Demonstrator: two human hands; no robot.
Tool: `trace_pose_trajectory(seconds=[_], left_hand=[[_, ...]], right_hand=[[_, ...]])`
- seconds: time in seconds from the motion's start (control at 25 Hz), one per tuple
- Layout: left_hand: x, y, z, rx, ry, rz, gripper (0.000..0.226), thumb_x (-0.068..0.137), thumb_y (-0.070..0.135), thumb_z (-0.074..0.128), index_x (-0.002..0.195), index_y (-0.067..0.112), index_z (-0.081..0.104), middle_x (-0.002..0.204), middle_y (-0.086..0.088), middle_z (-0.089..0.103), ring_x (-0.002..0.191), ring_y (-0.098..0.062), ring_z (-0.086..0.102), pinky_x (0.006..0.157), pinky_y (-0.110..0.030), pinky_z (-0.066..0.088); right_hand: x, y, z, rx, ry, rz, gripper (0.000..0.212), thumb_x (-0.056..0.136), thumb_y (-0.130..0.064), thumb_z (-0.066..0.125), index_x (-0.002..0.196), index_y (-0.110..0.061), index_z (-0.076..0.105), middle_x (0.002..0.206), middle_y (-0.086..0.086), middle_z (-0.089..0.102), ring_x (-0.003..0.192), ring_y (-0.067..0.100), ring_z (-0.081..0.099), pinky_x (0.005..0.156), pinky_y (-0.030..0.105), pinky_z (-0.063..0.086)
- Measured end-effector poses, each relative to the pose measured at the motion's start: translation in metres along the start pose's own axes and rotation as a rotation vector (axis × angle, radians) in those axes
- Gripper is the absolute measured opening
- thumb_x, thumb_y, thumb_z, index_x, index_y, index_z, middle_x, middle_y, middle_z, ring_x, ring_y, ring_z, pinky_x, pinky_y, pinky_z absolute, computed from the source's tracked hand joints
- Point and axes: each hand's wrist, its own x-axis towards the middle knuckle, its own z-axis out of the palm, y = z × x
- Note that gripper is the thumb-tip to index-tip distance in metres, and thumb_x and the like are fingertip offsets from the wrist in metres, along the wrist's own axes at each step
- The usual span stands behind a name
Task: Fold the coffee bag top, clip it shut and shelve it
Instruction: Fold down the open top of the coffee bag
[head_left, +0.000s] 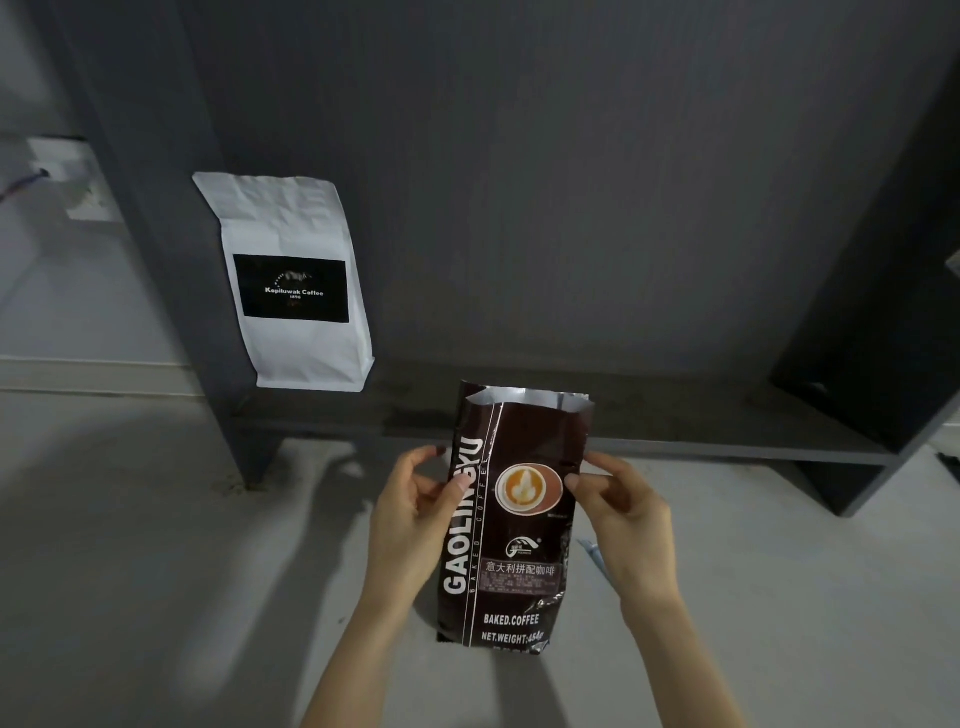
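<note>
Head view: brown bag (511, 525) stands upright on the grey floor (156, 545), just in front of the dark shelf (649, 415), held between both hands. Left hand (410, 519) grips the bag's left edge about mid-height, thumb on the front over the white "GAOLINGYU" lettering, fingers curled round behind. Right hand (623, 525) pinches the right edge at roughly the same height, thumb tip on the front beside the latte cup picture, fingers behind. Bag top is open and unfolded, silver lining showing, above both hands. Bag bottom is crumpled and touches the floor, below the wrists. White bag (296, 283) with a black "Kopiluwak Coffee" label stands on the shelf at its left end, leaning against the back panel, well apart from the brown bag. A small pale-blue thing (595, 553) lies on the floor just behind the right hand, mostly hidden; cannot tell what it is. No clip on the bag.
</note>
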Motion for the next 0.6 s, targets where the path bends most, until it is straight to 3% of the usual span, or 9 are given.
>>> trace_pose_trajectory(seconds=[0.12, 0.2, 0.4, 0.48, 0.6], left_hand=[[-0.0011, 0.0013, -0.0038, -0.024, -0.061, 0.000, 0.025, 0.079, 0.021, 0.062, 0.101, 0.028, 0.053, 0.070, 0.002, 0.065, 0.065, -0.001, 0.064, 0.059, -0.007, 0.046], [-0.0019, 0.0017, -0.0050, -0.066, -0.059, -0.008, 0.020, 0.078, 0.019, 0.063, 0.095, 0.027, 0.057, 0.071, -0.001, 0.065, 0.063, 0.002, 0.062, 0.056, -0.004, 0.044], [-0.0022, 0.0007, -0.0052, -0.083, -0.048, -0.007, 0.009, 0.077, 0.014, 0.064, 0.083, 0.018, 0.059, 0.083, 0.000, 0.065, 0.077, -0.006, 0.060, 0.067, -0.012, 0.045], [-0.0027, 0.0006, -0.0034, -0.086, -0.065, -0.015, 0.012, 0.078, 0.009, 0.061, 0.087, 0.017, 0.058, 0.091, -0.001, 0.067, 0.086, -0.011, 0.061, 0.073, -0.019, 0.044], [-0.0049, 0.0033, -0.0028, -0.118, -0.065, 0.009, 0.020, 0.082, 0.002, 0.053, 0.084, 0.021, 0.060, 0.086, 0.004, 0.067, 0.081, -0.001, 0.062, 0.071, -0.013, 0.047]], right_hand=[[0.0003, 0.0017, 0.0011, 0.031, -0.042, -0.018, 0.021, 0.081, -0.007, 0.060, 0.084, -0.028, 0.064, 0.056, -0.011, 0.067, 0.059, -0.004, 0.060, 0.064, 0.018, 0.046], [0.0000, 0.0019, 0.0017, 0.064, -0.069, -0.034, 0.025, 0.082, -0.005, 0.058, 0.081, -0.029, 0.064, 0.061, -0.007, 0.066, 0.061, 0.000, 0.060, 0.060, 0.014, 0.050], [-0.0004, 0.0037, -0.0015, 0.089, -0.146, -0.082, 0.028, 0.083, 0.002, 0.054, 0.076, -0.023, 0.064, 0.064, -0.015, 0.070, 0.067, 0.001, 0.063, 0.061, 0.011, 0.052], [-0.0001, 0.0041, -0.0033, 0.072, -0.176, -0.114, 0.040, 0.080, 0.017, 0.045, 0.074, -0.018, 0.063, 0.066, -0.017, 0.070, 0.069, -0.002, 0.062, 0.062, 0.009, 0.050], [-0.0001, 0.0048, -0.0053, 0.066, -0.189, -0.126, 0.058, 0.068, 0.031, 0.029, 0.067, -0.017, 0.061, 0.073, -0.002, 0.067, 0.067, -0.002, 0.060, 0.061, 0.008, 0.048]])
